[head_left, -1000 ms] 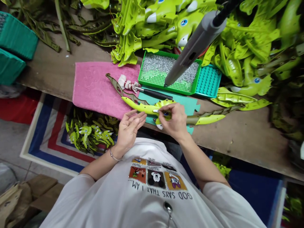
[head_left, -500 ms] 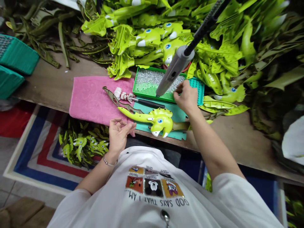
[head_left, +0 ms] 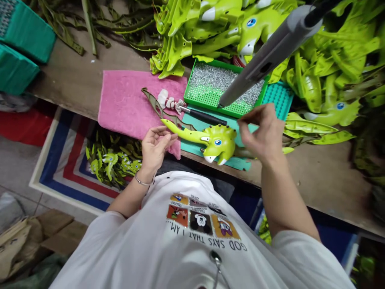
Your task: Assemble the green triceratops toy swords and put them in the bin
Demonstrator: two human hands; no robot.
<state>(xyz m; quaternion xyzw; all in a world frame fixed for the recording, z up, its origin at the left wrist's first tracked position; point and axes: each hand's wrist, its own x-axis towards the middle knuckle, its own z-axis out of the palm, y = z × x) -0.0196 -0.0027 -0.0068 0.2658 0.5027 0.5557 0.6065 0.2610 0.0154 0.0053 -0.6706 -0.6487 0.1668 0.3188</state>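
My left hand is closed with thumb and fingers together, beside the tip of a lime-green toy triceratops. Anything inside those fingers is hidden. The toy lies across a teal mat, its blue eye facing up and a dark olive wing piece beside it. My right hand is pinched above the mat's right part; whatever its fingertips hold is too small to make out. Just beyond stands a green perforated tray of small silver screws. A grey electric screwdriver hangs over the tray.
On a pink cloth rests a black-handled tool with a wrapped end. Lime-green toy parts are heaped at the back, olive parts at the back left. Teal boxes stand far left; a striped bin sits below the table.
My right hand has come away from the screw tray, back toward the toy. My left hand stays near the toy's thin end. The whole view has shifted and come closer.
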